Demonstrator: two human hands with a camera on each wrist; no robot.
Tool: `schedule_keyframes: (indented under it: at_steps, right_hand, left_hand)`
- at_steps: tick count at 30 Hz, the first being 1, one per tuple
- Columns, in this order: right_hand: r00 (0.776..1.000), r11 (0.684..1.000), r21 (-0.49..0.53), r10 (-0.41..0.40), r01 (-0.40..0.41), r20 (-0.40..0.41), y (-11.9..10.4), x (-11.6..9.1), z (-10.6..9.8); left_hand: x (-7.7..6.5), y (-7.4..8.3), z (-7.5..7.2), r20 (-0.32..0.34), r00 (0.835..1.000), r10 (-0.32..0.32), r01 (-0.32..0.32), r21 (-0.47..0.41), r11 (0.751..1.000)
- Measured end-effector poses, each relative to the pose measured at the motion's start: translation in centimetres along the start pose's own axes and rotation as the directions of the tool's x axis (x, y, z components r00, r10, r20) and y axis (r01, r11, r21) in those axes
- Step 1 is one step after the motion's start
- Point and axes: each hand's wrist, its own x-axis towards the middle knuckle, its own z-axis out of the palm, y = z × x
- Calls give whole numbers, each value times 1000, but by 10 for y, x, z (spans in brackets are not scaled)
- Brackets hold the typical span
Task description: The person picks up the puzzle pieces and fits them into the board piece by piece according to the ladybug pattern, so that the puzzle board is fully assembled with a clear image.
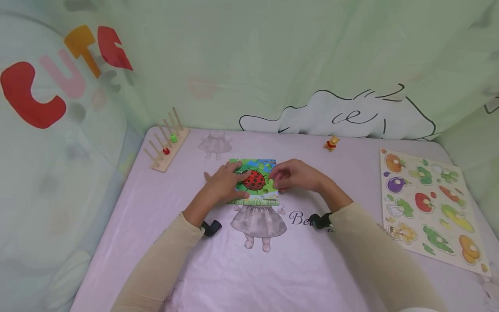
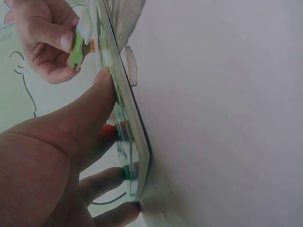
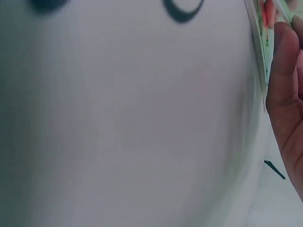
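Note:
A ladybug jigsaw puzzle (image 1: 255, 179) with a green and blue scene lies flat on the table. My left hand (image 1: 225, 183) rests on its left side with spread fingers, and the left wrist view shows the thumb (image 2: 102, 92) and fingertips touching the board. At the puzzle's right side, my right hand (image 1: 294, 175) pinches a green puzzle piece (image 2: 77, 51) between thumb and fingers. In the left wrist view that piece is tilted up, apart from the board's surface. The right wrist view catches only part of the right hand (image 3: 286, 90) beside the board's edge.
A wooden peg stand (image 1: 171, 151) with a green and a red bead is at the back left. A small bear figure (image 1: 331, 143) stands at the back. On the right lies a vegetable peg puzzle board (image 1: 432, 208). Printed curtains (image 1: 273, 56) hang behind the table.

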Motion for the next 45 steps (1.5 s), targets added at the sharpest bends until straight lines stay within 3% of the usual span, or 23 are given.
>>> schedule_keyframes:
  at_steps: [8, 19, 34, 45]
  right_hand:
    - [998, 995, -99, 20, -26, -54, -6, 7, 7]
    - [998, 978, -208, 25, -37, -57, -9, 13, 11]
    - [997, 971, -238, 21, -39, -79, -11, 12, 15]
    - [996, 949, -314, -32, 4, -85, -12, 11, 15]
  left_hand:
    - [2, 0, 0, 1, 1000, 2, -2, 4, 1000]
    - [3, -1, 1, 4, 1000, 0, 0, 12, 1000]
    - [4, -3, 2, 4, 1000, 5, -6, 19, 1000]
    - [4, -2, 2, 5, 1000, 5, -5, 17, 1000]
